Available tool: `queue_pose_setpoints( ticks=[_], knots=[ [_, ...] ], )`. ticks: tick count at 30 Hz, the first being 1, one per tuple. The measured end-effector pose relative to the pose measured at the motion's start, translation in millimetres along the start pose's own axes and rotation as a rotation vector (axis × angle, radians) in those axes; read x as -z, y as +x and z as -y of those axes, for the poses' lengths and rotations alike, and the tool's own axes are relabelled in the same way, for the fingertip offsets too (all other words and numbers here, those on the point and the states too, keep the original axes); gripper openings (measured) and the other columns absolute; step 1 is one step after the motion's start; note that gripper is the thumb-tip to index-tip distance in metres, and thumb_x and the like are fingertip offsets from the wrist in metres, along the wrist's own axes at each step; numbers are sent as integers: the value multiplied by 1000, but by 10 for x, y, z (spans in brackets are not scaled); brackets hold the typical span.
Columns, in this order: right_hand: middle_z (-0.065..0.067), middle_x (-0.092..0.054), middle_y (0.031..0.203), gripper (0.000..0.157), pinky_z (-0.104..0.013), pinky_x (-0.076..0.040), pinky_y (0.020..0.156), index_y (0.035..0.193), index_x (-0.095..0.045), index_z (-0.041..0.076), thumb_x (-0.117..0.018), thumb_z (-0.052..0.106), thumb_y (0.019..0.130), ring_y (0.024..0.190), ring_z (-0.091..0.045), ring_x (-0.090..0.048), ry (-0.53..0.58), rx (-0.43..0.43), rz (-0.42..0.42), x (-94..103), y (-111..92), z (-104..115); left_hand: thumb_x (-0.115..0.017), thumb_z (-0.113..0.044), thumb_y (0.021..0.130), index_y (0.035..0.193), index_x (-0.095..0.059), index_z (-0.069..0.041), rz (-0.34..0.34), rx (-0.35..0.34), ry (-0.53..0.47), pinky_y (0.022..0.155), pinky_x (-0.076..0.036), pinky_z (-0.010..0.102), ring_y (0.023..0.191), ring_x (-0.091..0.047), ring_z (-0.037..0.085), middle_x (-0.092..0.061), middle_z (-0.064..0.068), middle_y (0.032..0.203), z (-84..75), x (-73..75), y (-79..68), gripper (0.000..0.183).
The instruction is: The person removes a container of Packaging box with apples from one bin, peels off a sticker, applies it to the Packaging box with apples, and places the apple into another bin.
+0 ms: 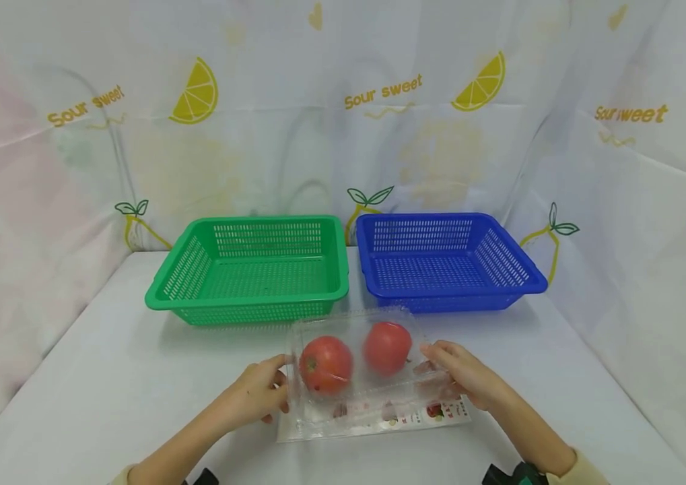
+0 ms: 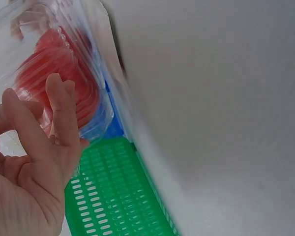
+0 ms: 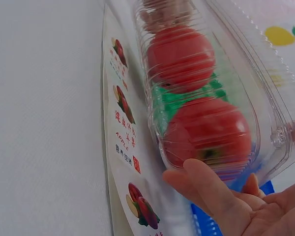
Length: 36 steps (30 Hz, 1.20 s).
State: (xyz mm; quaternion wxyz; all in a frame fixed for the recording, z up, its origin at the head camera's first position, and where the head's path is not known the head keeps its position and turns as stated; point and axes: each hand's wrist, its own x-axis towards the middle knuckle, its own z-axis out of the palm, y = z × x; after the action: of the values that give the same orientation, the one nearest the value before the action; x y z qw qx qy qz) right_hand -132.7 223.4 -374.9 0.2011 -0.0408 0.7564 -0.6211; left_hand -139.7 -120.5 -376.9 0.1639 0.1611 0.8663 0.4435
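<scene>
A clear plastic clamshell box (image 1: 355,394) is held tilted above the table by both hands. Two red apples (image 1: 326,365) (image 1: 388,347) lie side by side in it, seen through the ridged plastic in the right wrist view. My left hand (image 1: 258,389) pinches the box's left end, other fingers loosely bent. At the opposite end my right hand (image 1: 466,372) grips the edge, thumb on top and fingers beneath. Below the box lies a flat white paper piece (image 3: 123,128) printed with apple pictures and writing; whether it is a sheet or bag I cannot tell.
Behind the box, a green perforated basket (image 1: 246,313) stands on the left and a blue one (image 1: 452,303) on the right, on a white table (image 1: 136,397). A white curtain (image 1: 294,135) with lemon prints hangs around the back and sides.
</scene>
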Motion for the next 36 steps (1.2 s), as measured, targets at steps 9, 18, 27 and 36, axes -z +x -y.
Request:
queue_pose_setpoints(
  ticks=[9,18,27,36],
  knots=[
    [-21,-57,106,46,-24,-45,52,102,-43,-8,-45,37,95,60,-12,-48,-36,-5,-25,-27,95,-32,-55,-7,86,137,-32,6,0,43,-77,45,-48,34,63,-61,18,-65,13,91,103,84,122,58],
    [-15,-53,96,41,-23,-42,51,95,-45,-3,-47,38,94,48,-8,-29,-93,12,-60,-40,200,-45,-55,-4,85,138,-31,5,7,80,-100,48,-48,34,65,-62,19,-65,11,89,169,117,209,59],
    [-1,-37,66,39,-21,-32,46,92,-44,-1,-48,37,94,45,-8,-23,-84,-11,-42,-55,215,-54,-57,-2,80,134,-37,6,33,94,-101,47,-48,35,64,-62,20,-64,9,84,211,155,245,58],
    [2,-28,60,35,-21,-30,46,87,-41,4,-48,37,94,47,-9,-23,-83,-16,-32,-74,232,-59,-56,-2,84,136,-34,5,84,115,-142,49,-48,34,64,-62,21,-64,9,84,254,196,289,57]
  ],
)
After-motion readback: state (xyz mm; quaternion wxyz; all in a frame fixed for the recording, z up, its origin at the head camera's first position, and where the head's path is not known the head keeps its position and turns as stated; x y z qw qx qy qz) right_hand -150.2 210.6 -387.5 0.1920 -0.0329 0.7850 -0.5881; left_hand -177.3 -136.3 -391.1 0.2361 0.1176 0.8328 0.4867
